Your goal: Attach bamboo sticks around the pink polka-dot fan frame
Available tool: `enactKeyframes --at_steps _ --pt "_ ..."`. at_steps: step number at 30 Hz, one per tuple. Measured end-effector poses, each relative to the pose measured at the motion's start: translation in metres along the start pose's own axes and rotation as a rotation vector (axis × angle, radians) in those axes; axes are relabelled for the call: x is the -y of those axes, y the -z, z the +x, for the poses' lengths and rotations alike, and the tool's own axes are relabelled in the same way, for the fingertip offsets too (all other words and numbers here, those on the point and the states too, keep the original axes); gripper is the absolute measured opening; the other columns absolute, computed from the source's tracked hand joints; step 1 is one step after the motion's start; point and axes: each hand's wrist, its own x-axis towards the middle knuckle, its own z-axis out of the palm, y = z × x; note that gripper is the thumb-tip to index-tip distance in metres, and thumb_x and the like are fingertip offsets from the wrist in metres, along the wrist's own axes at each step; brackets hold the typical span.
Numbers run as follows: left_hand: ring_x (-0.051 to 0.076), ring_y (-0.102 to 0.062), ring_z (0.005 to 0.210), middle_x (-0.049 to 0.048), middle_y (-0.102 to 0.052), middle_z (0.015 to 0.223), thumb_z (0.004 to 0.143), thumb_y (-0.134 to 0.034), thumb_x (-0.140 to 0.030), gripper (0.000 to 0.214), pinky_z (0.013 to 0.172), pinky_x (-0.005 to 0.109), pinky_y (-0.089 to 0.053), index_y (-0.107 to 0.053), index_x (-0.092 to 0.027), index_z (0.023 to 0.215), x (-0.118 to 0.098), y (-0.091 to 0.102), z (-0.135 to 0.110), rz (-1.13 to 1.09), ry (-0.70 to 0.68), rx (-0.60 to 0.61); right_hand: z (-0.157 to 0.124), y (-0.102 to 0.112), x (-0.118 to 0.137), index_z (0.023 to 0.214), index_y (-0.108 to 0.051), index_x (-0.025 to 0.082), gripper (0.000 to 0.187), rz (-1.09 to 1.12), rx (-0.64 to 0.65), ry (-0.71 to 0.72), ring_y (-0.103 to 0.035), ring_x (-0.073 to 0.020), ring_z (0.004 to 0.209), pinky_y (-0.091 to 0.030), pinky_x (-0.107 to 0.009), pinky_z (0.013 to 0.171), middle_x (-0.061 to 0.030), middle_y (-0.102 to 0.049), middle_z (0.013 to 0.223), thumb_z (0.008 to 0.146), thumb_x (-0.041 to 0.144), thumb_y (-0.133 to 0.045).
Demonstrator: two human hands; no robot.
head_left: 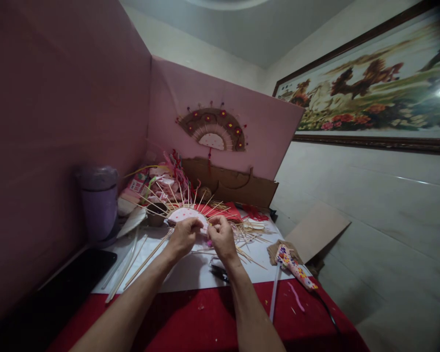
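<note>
A half-round fan piece [183, 213], white with pink dots and thin wooden sticks spreading from its curved edge, stands just beyond my hands. My left hand [185, 235] is closed, thumb and fingers pinching its lower edge. At the right end of the piece, my right hand [223, 238] is also closed in a pinch; what lies between its fingertips is mostly hidden. A small bright pink bit [209, 242] shows just under the right fingers. Black-handled pliers or scissors [219, 274] lie below the right wrist, partly covered.
A finished fan [212, 128] hangs on the pink board. Loose sticks [254, 232], red material [220, 211] and brown cardboard [227, 181] lie behind. At right rests a flowered glue gun [295, 266]; at left stand a purple cup [99, 205] and a black phone [84, 269].
</note>
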Motion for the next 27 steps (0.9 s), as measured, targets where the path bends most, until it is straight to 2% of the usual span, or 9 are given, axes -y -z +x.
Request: enactKeyframes --at_steps 5,8,11,15,20,27 --pt "0.015 -0.057 0.061 0.0014 -0.064 0.066 0.066 -0.051 -0.012 0.018 0.057 0.026 -0.042 -0.065 -0.017 0.075 0.005 0.0 0.003 -0.138 0.061 -0.05 -0.001 0.0 0.0 0.075 -0.052 0.018 0.008 -0.115 0.075 0.011 -0.045 -0.0099 0.044 -0.034 -0.02 0.045 0.0058 -0.049 0.05 0.073 0.026 -0.05" --pt "0.013 -0.054 0.054 -0.001 -0.061 0.061 0.066 -0.053 -0.016 0.02 0.053 0.024 -0.041 -0.063 -0.016 0.084 0.008 -0.002 0.004 -0.282 0.099 -0.071 -0.001 0.0 0.0 0.076 -0.055 0.018 0.012 -0.159 0.071 0.034 -0.044 -0.0097 0.044 -0.033 -0.02 0.046 0.0063 -0.048 0.049 0.075 0.029 -0.05" --pt "0.012 -0.052 0.053 -0.0022 -0.058 0.06 0.066 -0.055 -0.018 0.019 0.053 0.024 -0.04 -0.062 -0.017 0.083 0.007 -0.003 0.004 -0.349 0.106 -0.077 -0.001 0.001 -0.001 0.075 -0.057 0.018 0.014 -0.188 0.073 0.051 -0.044 -0.0096 0.042 -0.033 -0.02 0.045 0.0059 -0.049 0.047 0.076 0.03 -0.049" --pt "0.012 -0.051 0.054 -0.0023 -0.057 0.06 0.066 -0.055 -0.017 0.017 0.054 0.024 -0.04 -0.062 -0.017 0.082 0.006 -0.004 0.003 -0.316 0.085 -0.076 -0.002 0.0 0.003 0.066 -0.055 0.018 0.015 -0.202 0.07 0.054 -0.049 -0.0103 0.042 -0.036 -0.02 0.046 0.0043 -0.052 0.046 0.075 0.027 -0.047" --pt "0.012 -0.053 0.055 -0.0028 -0.058 0.06 0.066 -0.053 -0.014 0.02 0.055 0.024 -0.04 -0.058 -0.018 0.085 0.004 -0.005 0.001 -0.286 0.066 -0.066 -0.005 -0.001 0.009 0.061 -0.051 0.019 0.007 -0.207 0.05 0.042 -0.049 -0.0102 0.039 -0.035 -0.019 0.043 0.0055 -0.051 0.043 0.068 0.019 -0.048" --pt "0.013 -0.055 0.057 -0.0032 -0.058 0.062 0.065 -0.052 -0.01 0.016 0.058 0.024 -0.042 -0.051 -0.019 0.078 0.001 -0.005 -0.001 -0.252 0.064 -0.153 -0.008 -0.003 0.009 0.058 -0.048 0.019 0.008 -0.25 0.008 0.058 -0.048 -0.0099 0.037 -0.034 -0.019 0.041 0.006 -0.049 0.042 0.067 0.018 -0.049"
